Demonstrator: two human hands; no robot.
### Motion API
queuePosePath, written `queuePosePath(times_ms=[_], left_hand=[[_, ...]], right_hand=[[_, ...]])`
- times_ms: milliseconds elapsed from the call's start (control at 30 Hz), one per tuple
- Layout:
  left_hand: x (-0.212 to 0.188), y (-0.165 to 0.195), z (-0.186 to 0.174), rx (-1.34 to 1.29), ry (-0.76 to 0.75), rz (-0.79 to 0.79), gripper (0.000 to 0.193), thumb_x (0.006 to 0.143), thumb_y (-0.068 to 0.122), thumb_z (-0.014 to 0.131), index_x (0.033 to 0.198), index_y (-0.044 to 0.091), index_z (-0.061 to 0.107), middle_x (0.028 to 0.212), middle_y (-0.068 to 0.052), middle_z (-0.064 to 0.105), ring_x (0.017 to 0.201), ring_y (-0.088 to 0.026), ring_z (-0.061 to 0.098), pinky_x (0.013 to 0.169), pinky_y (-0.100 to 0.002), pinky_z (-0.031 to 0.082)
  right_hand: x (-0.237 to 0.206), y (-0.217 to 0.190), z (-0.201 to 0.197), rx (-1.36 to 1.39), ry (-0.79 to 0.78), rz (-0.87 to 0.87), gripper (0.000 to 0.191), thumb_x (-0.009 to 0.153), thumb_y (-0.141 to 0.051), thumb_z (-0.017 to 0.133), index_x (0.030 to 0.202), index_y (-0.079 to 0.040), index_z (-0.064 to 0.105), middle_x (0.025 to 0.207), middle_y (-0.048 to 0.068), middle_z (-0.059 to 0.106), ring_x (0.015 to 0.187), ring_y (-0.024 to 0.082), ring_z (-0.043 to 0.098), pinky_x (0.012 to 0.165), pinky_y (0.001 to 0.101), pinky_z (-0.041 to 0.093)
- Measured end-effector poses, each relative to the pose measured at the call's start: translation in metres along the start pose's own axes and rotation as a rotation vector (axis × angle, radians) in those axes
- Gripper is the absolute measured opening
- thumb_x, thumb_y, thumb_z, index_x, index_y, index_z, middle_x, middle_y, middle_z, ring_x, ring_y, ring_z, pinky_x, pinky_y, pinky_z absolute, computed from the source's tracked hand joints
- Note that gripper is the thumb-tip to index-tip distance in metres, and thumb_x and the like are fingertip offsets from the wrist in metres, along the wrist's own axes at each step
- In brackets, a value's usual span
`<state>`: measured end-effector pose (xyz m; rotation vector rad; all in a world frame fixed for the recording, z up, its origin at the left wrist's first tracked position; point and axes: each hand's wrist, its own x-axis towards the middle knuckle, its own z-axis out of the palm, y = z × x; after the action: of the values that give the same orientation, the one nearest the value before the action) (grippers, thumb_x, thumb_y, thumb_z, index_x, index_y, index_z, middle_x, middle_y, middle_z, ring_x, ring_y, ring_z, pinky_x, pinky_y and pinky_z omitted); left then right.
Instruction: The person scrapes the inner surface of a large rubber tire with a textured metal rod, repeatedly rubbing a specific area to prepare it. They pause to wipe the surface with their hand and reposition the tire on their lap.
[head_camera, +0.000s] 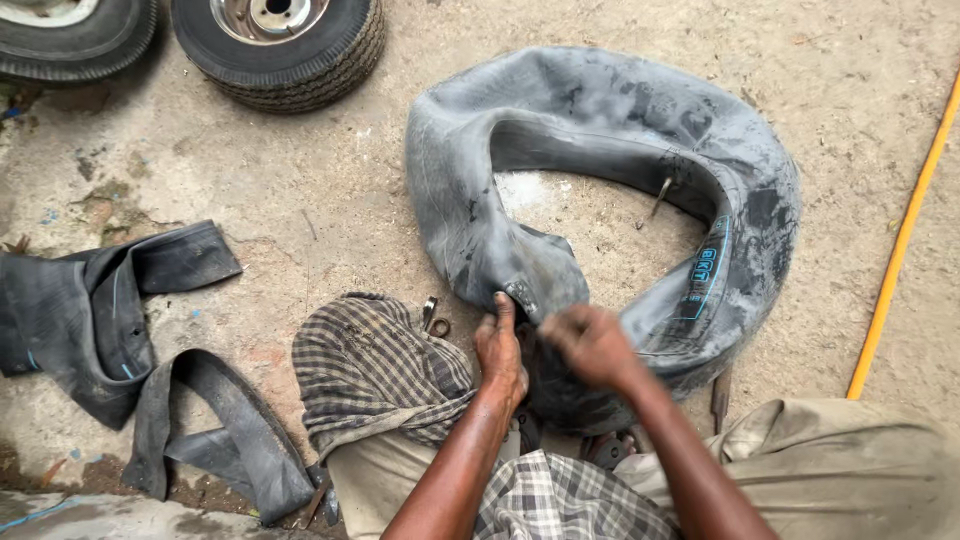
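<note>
Ground: rough concrete floor (330, 200), stained and dusty, bare in the middle and far right.
Far left: two wheels with tyres (280, 40) lie flat at the far edge, partly cut off by the frame.
Near left: scrap rubber pieces (100, 320), black and folded, sprawl by the left edge; a curved strip reaches toward the near edge.
Centre near: checked cloth (370, 365) lies crumpled just left of the hands, with a small metal tool (433, 318) beside it.
Left hand (500, 355): fingers pressed onto a folded part of the inner tube, thumb up against the rubber, pinching it.
Right hand (590, 345): clenched on the same fold, just beside the left hand; the fingertips are blurred.
Inner tube (620, 120): large grey ring, limp and creased, lying on the floor from centre to right; its near edge is in the hands, its valve stem (660, 198) pointing inward.
Open room: bare floor inside the ring and beyond its far edge.
Right edge: yellow hose (900, 240) runs diagonally, well apart from the tube.
</note>
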<state>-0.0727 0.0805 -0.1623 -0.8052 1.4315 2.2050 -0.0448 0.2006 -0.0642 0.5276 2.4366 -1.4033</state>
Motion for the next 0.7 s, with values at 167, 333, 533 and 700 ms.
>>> queuePosePath(times_ms=[167,333,533,700], left_hand=[[-0.002,-0.012,0.003,-0.164,0.013,0.03,0.064,0.089,0.054,0.064,0.13,0.004,0.059,0.132,-0.011,0.064,0.12,-0.023,0.061,0.099,-0.035,0.053],[0.002,-0.016,0.006,-0.253,0.043,0.03,0.069,0.089,0.056,0.067,0.131,0.001,0.062,0.128,-0.011,0.064,0.115,-0.023,0.059,0.093,-0.036,0.05],[0.017,-0.01,0.015,0.309,0.261,-0.054,0.078,0.09,0.069,0.064,0.126,0.0,0.064,0.123,-0.007,0.069,0.113,-0.018,0.062,0.099,-0.039,0.048],[0.018,0.002,0.017,0.361,0.286,-0.177,0.079,0.102,0.067,0.053,0.092,-0.009,0.07,0.081,-0.013,0.065,0.073,-0.021,0.054,0.063,-0.048,0.053]], right_hand=[[0.06,-0.011,-0.041,-0.067,0.17,0.207,0.06,0.094,-0.053,0.061,0.126,-0.004,0.074,0.116,0.021,0.076,0.108,0.038,0.071,0.096,0.0503,0.056],[0.088,-0.015,-0.031,0.14,0.041,0.154,0.073,0.094,-0.054,0.068,0.136,0.005,0.06,0.129,0.024,0.063,0.12,0.036,0.06,0.1,0.0479,0.049],[0.096,-0.011,0.0,-0.082,0.081,0.267,0.072,0.095,-0.058,0.059,0.142,-0.004,0.05,0.116,0.016,0.071,0.107,0.03,0.07,0.099,0.0411,0.049],[0.109,0.019,0.0,-1.259,1.086,-0.42,0.071,0.106,-0.072,0.028,0.165,-0.034,0.014,0.102,-0.009,0.072,0.093,0.006,0.071,0.101,0.0164,0.041]])
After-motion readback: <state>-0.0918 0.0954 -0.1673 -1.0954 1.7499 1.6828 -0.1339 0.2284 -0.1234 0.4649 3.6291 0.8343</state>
